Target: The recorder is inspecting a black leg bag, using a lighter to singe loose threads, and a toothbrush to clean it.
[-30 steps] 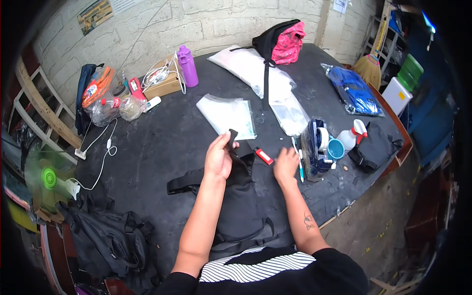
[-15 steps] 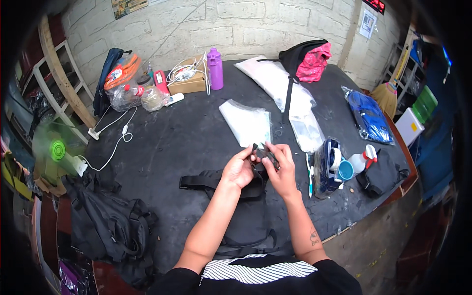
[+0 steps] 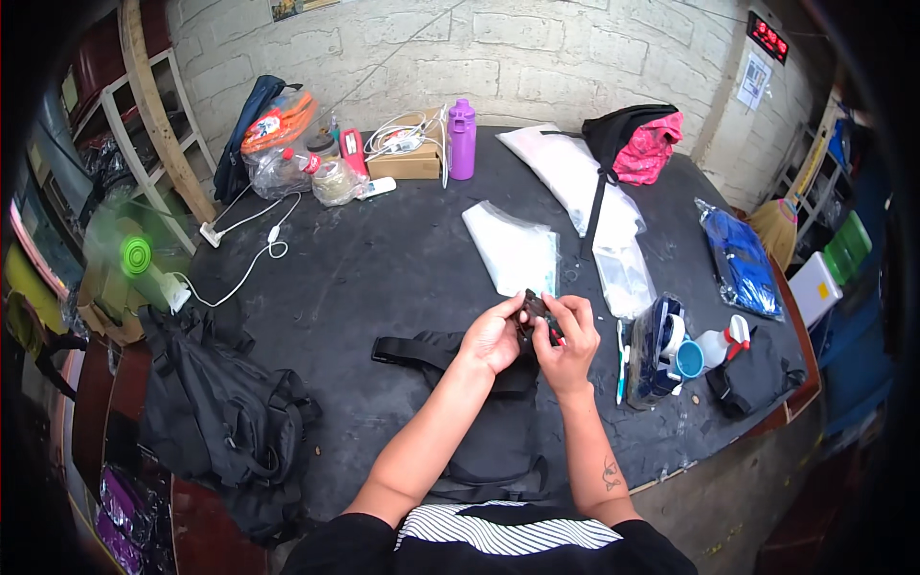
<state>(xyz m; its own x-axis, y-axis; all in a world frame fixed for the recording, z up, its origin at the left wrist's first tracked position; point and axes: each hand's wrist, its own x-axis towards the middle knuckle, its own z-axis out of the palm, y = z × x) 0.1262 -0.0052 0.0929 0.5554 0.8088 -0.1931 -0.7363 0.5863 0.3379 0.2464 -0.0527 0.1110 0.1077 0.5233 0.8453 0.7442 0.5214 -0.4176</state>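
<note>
My left hand (image 3: pixel 494 340) and my right hand (image 3: pixel 570 343) meet over the table, fingers closed in a pinch. Between them is a small black piece (image 3: pixel 533 309), perhaps a buckle or strap end; the fingers cover much of it. A speck of red shows by the right fingertips. Directly below lies a black fabric bag (image 3: pixel 494 431), flat in front of me and partly hidden by my forearms. From its upper left a wide black strap (image 3: pixel 407 350) reaches out across the table. Just beyond my fingers rests a clear plastic bag with white contents (image 3: pixel 513 251).
A second black bag (image 3: pixel 225 422) lies at the left edge near a green fan (image 3: pixel 136 256). On the right stand a toothbrush (image 3: pixel 623 362), a blue cup (image 3: pixel 689 359) and a spray bottle (image 3: pixel 721 340). Far back are a purple bottle (image 3: pixel 462 141) and a cardboard box (image 3: pixel 407 163).
The view has shifted, so the whole scene sits further right and slightly lower. Both hands stay together, and more of the black piece now shows above the fingertips.
</note>
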